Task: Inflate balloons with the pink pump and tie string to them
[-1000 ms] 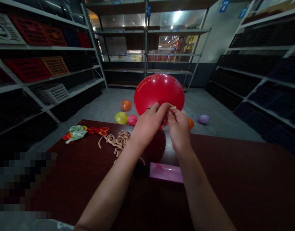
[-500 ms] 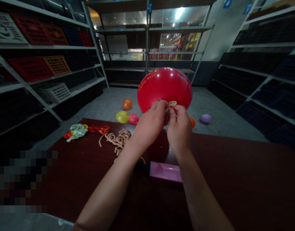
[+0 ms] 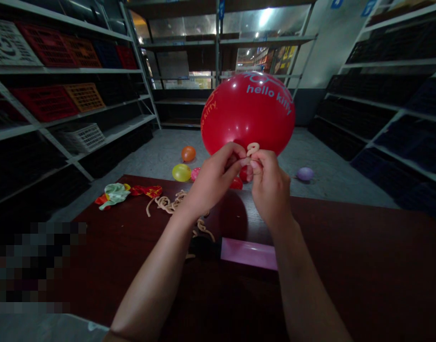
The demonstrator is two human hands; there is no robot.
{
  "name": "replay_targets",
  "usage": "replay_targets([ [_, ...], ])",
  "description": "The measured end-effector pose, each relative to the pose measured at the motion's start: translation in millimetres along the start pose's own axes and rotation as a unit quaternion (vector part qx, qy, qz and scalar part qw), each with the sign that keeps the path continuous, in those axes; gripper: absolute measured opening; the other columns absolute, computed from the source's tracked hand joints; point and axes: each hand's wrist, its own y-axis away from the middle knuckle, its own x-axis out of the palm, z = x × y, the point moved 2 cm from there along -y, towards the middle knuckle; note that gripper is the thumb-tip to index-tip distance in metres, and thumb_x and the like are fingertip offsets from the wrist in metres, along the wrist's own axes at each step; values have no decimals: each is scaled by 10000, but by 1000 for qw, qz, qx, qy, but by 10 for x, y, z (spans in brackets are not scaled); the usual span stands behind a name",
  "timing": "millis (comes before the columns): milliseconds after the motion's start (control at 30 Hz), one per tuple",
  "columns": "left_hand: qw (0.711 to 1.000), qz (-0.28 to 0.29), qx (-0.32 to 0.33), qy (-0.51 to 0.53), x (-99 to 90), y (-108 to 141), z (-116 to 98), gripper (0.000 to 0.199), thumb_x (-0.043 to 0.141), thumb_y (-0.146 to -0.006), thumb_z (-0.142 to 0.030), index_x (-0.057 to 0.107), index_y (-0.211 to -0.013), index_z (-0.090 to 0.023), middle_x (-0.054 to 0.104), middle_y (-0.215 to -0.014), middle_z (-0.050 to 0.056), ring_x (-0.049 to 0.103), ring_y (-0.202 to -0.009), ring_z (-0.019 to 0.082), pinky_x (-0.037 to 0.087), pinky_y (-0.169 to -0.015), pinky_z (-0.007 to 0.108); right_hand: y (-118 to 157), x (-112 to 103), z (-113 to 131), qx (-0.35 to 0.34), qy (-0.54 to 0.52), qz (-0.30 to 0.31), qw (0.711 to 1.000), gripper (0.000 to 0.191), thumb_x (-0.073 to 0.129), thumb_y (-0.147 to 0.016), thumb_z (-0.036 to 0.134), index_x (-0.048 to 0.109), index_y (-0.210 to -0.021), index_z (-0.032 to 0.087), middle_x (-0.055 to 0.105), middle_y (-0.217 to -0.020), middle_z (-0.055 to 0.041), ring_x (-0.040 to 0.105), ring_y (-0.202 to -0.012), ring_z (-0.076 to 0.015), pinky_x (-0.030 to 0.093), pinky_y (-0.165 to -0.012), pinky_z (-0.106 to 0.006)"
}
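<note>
A large inflated red balloon (image 3: pixel 248 114) with "hello kitty" printing stands up beyond my fingertips, above the far edge of the table. My left hand (image 3: pixel 218 175) and my right hand (image 3: pixel 273 187) meet at its lower side, thumbs and fingers pinched closed. Between them is a beige cord (image 3: pixel 252 148), a curled loop of it sticking up above the fingers. The balloon's neck is mostly covered by my hands. On the table, a tangled pile of the same cord (image 3: pixel 168 204) lies partly behind my left forearm. A pink balloon pump (image 3: pixel 248 253) with a dark end lies below my hands.
Uninflated balloons (image 3: pixel 114 194) lie at the dark table's (image 3: pixel 346 256) far left. On the floor beyond are an orange balloon (image 3: pixel 188 153), a yellow balloon (image 3: pixel 181 173) and a purple balloon (image 3: pixel 305 174). Shelves with crates (image 3: pixel 84 137) line the sides; a metal rack (image 3: pixel 218 61) stands behind.
The red balloon has risen and turned, showing more printing. Both hands have shifted their fingers at the cord, and its loop stands more upright. My right hand has moved slightly right.
</note>
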Motion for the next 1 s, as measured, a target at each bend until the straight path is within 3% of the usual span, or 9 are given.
replay_targets([
  [100, 999, -13, 7, -31, 5, -3, 1, 46, 542, -999, -223, 580, -1004, -199, 667, -866, 29, 608, -773, 137, 476, -726, 255, -2, 0, -13, -10, -4, 4, 1000, 150, 436, -1017, 344, 561, -981, 269, 684, -970, -42, 647, -903, -190, 506, -860, -339],
  [300, 996, 21, 28, -79, 9, 3, -4, 66, 543, -989, -204, 596, -1028, -202, 682, -976, 52, 620, -876, 158, 480, -793, 277, -13, -24, -44, -6, 9, 10, 1000, 154, 416, -1021, 328, 549, -968, 272, 669, -911, -29, 633, -835, -182, 499, -813, -335],
  [500, 999, -4, 8, 31, 26, -13, 30, 81, 570, -990, -247, 607, -957, -183, 645, -832, 23, 599, -763, 130, 472, -719, 245, -16, -50, -16, -48, 35, 11, 998, 162, 403, -1035, 303, 551, -980, 265, 677, -935, -35, 632, -820, -172, 492, -799, -319],
  [667, 992, -13, -52, 111, 80, -36, 110, 154, 595, -984, -322, 589, -908, -188, 612, -774, 3, 572, -724, 119, 462, -675, 232, 1, -17, -37, -87, 57, 16, 994, 147, 415, -1040, 282, 555, -1004, 256, 678, -895, -22, 620, -781, -164, 479, -760, -301],
  [1000, 979, -39, -106, 168, 168, -54, 164, 177, 599, -980, -309, 566, -854, -191, 597, -769, -2, 577, -731, 117, 469, -680, 234, -17, -41, -56, -104, 78, 38, 991, 174, 403, -1045, 271, 570, -1003, 244, 648, -858, -13, 564, -723, -160, 448, -722, -304],
])
